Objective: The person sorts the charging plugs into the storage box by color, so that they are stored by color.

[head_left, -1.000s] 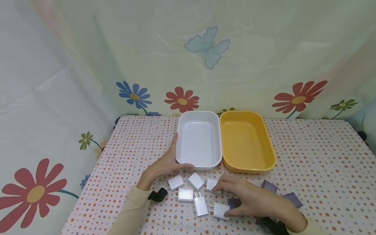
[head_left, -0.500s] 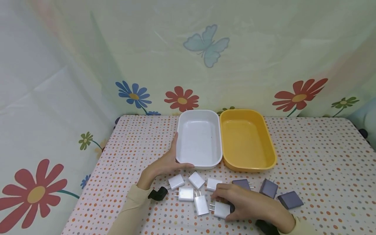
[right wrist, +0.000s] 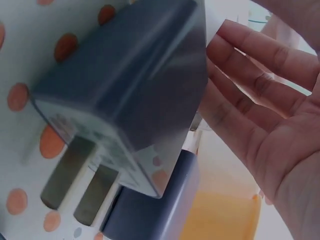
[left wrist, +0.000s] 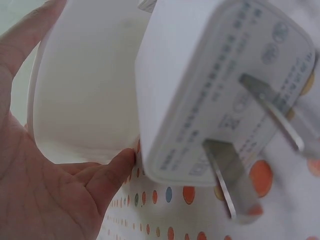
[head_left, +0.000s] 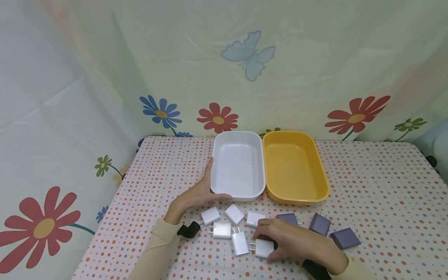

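Observation:
My left hand (head_left: 194, 196) rests against the near left corner of a white tray (head_left: 238, 196), thumb along its front and fingers along its side. Several white charger plugs (head_left: 222, 231) lie in front of that tray; one fills much of the left wrist view, its prongs (left wrist: 227, 175) facing the camera. My right hand (head_left: 292, 243) is over the table, fingers loosely bent, beside a white charger plug (head_left: 263, 248). Part of a dark plug is hidden beneath the hand. Dark grey-purple charger plugs (head_left: 345, 238) lie around it, one (right wrist: 125, 85) large in the right wrist view.
A yellow tray (head_left: 297, 200) stands right of the white one, side by side. Both are near the far edge of the table, which has a dotted cloth (head_left: 378, 186). A flowered curtain (head_left: 297, 77) hangs behind.
My right hand has moved slightly down towards the near edge since a second ago, uncovering a dark plug beyond it. During the last half second it has hardly moved. The left hand stays put.

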{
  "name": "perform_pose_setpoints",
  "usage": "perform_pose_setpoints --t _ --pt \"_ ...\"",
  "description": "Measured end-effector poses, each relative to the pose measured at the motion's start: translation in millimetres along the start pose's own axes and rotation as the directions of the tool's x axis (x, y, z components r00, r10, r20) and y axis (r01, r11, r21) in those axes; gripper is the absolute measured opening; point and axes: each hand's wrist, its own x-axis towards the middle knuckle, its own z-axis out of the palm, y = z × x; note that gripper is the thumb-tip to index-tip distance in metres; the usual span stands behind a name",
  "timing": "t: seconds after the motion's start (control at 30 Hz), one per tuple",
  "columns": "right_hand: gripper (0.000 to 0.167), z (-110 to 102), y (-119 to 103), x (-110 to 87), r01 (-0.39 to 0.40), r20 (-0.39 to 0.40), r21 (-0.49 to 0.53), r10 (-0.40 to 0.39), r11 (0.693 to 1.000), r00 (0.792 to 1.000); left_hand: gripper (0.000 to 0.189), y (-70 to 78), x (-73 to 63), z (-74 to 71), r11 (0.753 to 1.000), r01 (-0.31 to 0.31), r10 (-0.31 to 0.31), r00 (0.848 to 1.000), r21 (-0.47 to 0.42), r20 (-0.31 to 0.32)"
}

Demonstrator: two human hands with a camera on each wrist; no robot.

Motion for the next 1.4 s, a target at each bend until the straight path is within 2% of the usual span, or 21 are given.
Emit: perform_pose_setpoints --t 0.17,0.3,0.53,0.67,0.83,1.03,1.2,1.4 --pt "0.045 2.2 6.5 2.3 -0.008 0.02 0.037 0.007 0.999 1.0 0.139 -0.1 -0.2 -0.9 0.999 0.029 -0.029 1.0 0.015 0.003" --pt "0.044 1.1 5.6 4.1 -0.033 0.038 0.035 0.032 0.999 0.999 0.139 0.1 0.5 -1.3 1.0 0.021 -0.021 1.0 0.013 0.0" --pt "0.041 -12.3 -17.7 3.0 -0.065 0.052 0.019 0.064 0.998 0.997 0.139 3.1 0.9 -2.1 1.0 0.002 -0.002 1.0 -0.004 0.021" --pt "0.042 -24.4 -33.6 2.4 -0.124 0.052 0.044 0.121 0.991 0.991 0.139 5.0 1.3 -2.5 1.0 0.016 -0.016 0.999 0.0 0.029" --pt "0.042 -36.9 -41.9 0.7 -0.172 0.045 0.049 0.17 0.984 0.984 0.139 5.2 1.8 -2.4 1.0 0.024 -0.025 0.999 0.007 0.03" --pt "0.043 -55.2 -46.7 -1.5 -0.153 -0.018 -0.017 0.152 0.988 0.988 0.139 2.0 0.6 -2.0 0.999 0.046 -0.047 0.999 0.014 0.024" --pt "0.047 -79.3 -50.2 -1.6 -0.092 -0.105 -0.074 0.084 0.993 0.991 0.14 0.5 0.0 -2.2 0.999 0.05 -0.05 0.998 0.01 0.024" --pt "0.046 -107.3 -51.6 6.1 -0.066 -0.212 -0.12 0.039 0.991 0.976 0.139 2.2 -1.5 -1.1 0.999 0.052 -0.052 0.998 0.009 0.018"
